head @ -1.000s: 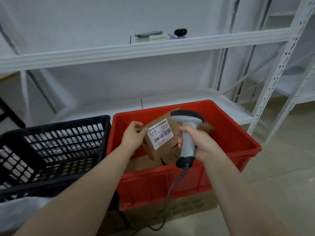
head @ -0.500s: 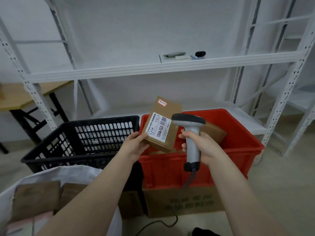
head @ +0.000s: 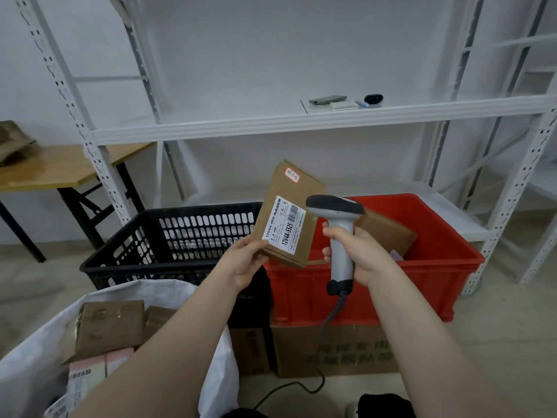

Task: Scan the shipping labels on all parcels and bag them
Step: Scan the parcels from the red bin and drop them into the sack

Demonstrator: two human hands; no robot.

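Observation:
My left hand (head: 245, 260) grips the lower left corner of a flat brown parcel (head: 297, 188), held tilted above the gap between the two crates. Its white shipping label (head: 286, 226) with a barcode faces me. My right hand (head: 358, 254) holds a grey handheld scanner (head: 339, 224) upright just right of the parcel, its dark head beside the label. More brown parcels (head: 388, 233) lie in the red crate (head: 437, 267). At lower left a white bag (head: 33, 369) stands open with several parcels (head: 111, 327) inside.
A black slatted crate (head: 150, 251) stands left of the red one. Both rest on cardboard boxes (head: 346, 351). White metal shelving (head: 301, 119) rises behind, with small items on one shelf. A wooden table (head: 54, 170) is at the far left. The scanner cable (head: 319, 357) trails to the floor.
My left hand has lifted the parcel up out of the red crate and a little left. The view has risen and pulled back, bringing the white bag into sight.

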